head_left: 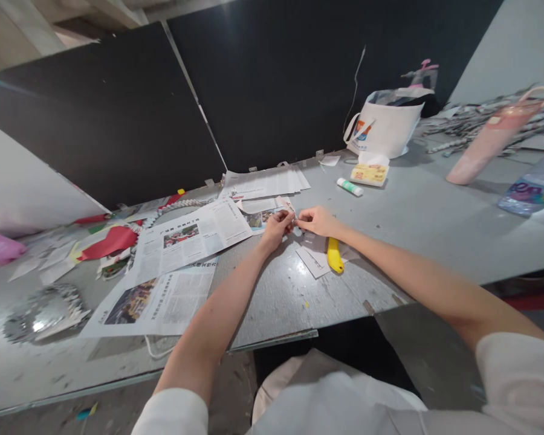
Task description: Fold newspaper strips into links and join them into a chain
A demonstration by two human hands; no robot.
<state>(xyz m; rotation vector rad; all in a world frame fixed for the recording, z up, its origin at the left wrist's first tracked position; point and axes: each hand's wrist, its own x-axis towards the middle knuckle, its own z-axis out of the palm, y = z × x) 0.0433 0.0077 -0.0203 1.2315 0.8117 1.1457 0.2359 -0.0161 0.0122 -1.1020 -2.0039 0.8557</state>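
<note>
My left hand [277, 228] and my right hand [316, 220] meet over the grey table [417, 211], fingers pinched together on a small piece of newspaper [294, 227] held between them. Just below my right hand a yellow utility knife [334, 255] lies on cut paper scraps [314, 261]. Newspaper sheets [190, 238] spread out to the left of my left hand.
A glue stick [349, 186] and a tissue pack [369, 173] lie behind my hands, with a white tote bag [383, 128] beyond. A pink bottle [489, 145] and a plastic water bottle [530, 192] lie at right. Red paper [109, 241] and shredded paper piles [43, 314] sit at left.
</note>
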